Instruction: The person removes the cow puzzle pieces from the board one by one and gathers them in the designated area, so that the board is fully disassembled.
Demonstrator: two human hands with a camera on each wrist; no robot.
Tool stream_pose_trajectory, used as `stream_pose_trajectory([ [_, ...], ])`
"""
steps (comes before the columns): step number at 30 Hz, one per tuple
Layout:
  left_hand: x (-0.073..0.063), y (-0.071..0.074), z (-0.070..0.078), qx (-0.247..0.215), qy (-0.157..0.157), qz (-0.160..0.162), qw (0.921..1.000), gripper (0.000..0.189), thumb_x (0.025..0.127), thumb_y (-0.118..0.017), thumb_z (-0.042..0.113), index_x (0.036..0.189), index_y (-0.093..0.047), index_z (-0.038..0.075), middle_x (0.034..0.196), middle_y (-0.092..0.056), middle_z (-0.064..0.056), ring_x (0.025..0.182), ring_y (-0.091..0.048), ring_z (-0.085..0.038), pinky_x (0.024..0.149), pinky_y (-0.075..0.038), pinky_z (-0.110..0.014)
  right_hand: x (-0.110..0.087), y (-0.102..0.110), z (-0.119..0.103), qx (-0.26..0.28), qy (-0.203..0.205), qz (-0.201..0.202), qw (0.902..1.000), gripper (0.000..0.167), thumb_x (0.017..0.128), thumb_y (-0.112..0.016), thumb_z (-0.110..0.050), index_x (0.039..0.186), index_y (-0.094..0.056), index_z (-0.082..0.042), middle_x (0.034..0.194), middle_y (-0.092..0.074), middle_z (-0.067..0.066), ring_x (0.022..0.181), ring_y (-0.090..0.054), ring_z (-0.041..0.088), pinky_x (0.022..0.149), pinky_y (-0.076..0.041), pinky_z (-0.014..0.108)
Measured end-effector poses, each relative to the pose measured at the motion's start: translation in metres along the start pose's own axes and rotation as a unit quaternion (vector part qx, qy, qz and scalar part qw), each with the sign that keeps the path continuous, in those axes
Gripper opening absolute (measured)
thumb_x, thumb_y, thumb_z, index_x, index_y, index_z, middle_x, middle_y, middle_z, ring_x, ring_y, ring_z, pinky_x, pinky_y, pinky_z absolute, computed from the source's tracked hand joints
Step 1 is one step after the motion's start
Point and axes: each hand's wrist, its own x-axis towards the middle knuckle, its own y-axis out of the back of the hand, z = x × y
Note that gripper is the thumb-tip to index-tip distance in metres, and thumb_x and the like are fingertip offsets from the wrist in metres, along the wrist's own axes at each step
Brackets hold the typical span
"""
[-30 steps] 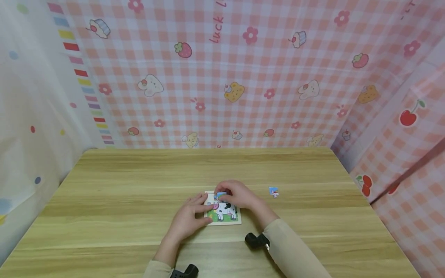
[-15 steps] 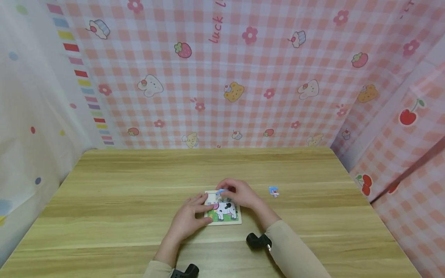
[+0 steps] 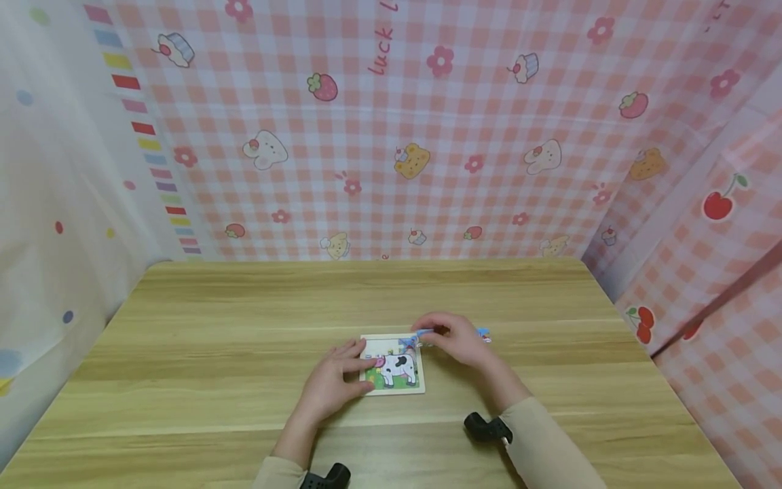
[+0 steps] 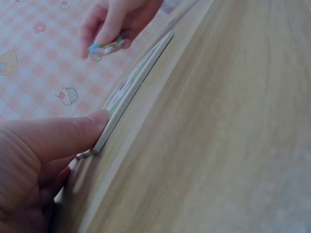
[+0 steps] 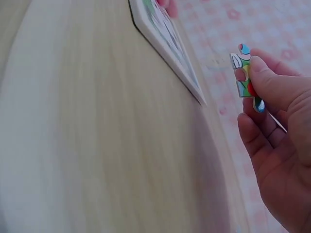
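A square wooden jigsaw board (image 3: 398, 372) with a cow picture lies on the table. Its pale upper left part shows bare, while the cow's body fills the lower part. My left hand (image 3: 334, 380) rests on the board's left side with fingers spread. In the left wrist view, its thumb (image 4: 80, 133) presses the frame near a corner. Between thumb and fingers, my right hand (image 3: 455, 339) pinches a colourful puzzle piece (image 5: 246, 77), held up off the board by its upper right corner. Behind that hand a second puzzle piece (image 3: 485, 333), blue, lies partly hidden.
The wood-grain table (image 3: 244, 305) stretches out on all sides of the board. A pink checked cloth (image 3: 366, 122) hangs behind the table, with more cloth at both sides. Black wrist cameras sit on both forearms, the right one (image 3: 487, 428) above the table.
My right hand has lifted the puzzle piece from the board's upper part and carried it right, past the upper right corner. The left hand stays in place.
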Motion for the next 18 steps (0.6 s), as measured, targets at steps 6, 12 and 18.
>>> stream_pose_trajectory([
  [6,-0.001,0.000,0.001,-0.021,0.008,0.007,0.9997,0.039,0.078,-0.088,0.010,0.116,-0.079,0.007,0.150,-0.055,-0.018,0.146,-0.041,-0.041,0.124,-0.020,-0.061,-0.021,0.024,0.012,0.012,0.012,0.048,0.9987,0.015,0.094,-0.071,0.003,0.108,-0.075,0.004,0.110,-0.073,0.020,0.092,-0.062,0.007,0.078,-0.052,0.022],
  [12,-0.001,0.000,0.004,-0.023,0.014,0.009,0.9996,0.039,0.076,-0.089,0.008,0.114,-0.080,0.008,0.149,-0.056,-0.019,0.146,-0.042,-0.041,0.123,-0.021,-0.061,-0.041,0.046,0.023,0.026,-0.012,0.083,0.9961,0.016,0.095,-0.069,0.004,0.111,-0.073,0.007,0.109,-0.072,0.023,0.087,-0.059,0.004,0.074,-0.050,0.019],
  [18,-0.001,0.000,0.006,-0.016,0.019,0.006,0.9997,0.039,0.077,-0.089,0.008,0.115,-0.080,0.007,0.149,-0.055,-0.019,0.146,-0.042,-0.041,0.123,-0.022,-0.060,-0.059,0.063,0.031,0.047,-0.043,0.100,0.9929,0.019,0.097,-0.066,0.005,0.114,-0.071,0.011,0.105,-0.071,0.023,0.086,-0.060,0.004,0.074,-0.051,0.018],
])
